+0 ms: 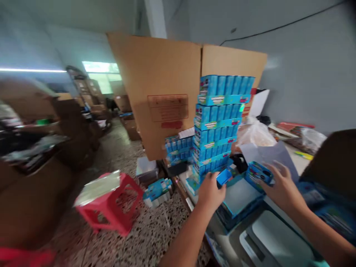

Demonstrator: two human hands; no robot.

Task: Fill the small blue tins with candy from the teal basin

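My left hand (210, 191) is closed around a small blue box (224, 177), its thumb and fingers on either side. In my right hand (282, 183) is a blue printed box (259, 173), gripped at its right end and slightly tilted. Below and between both hands lies a blue carton with a pale top (243, 194). Just beyond my left hand rises a tall stack of blue display trays (217, 126), each filled with a row of small blue boxes. Fine print on the boxes is too blurred to read.
Large cardboard cartons (167, 81) stand behind the stack. A red stool (111, 202) and flat blue-and-white packages (158, 191) are on the speckled floor at left. Near me is a grey-white plastic lid (280, 237). A clear plastic bag (256, 133) lies behind my right hand.
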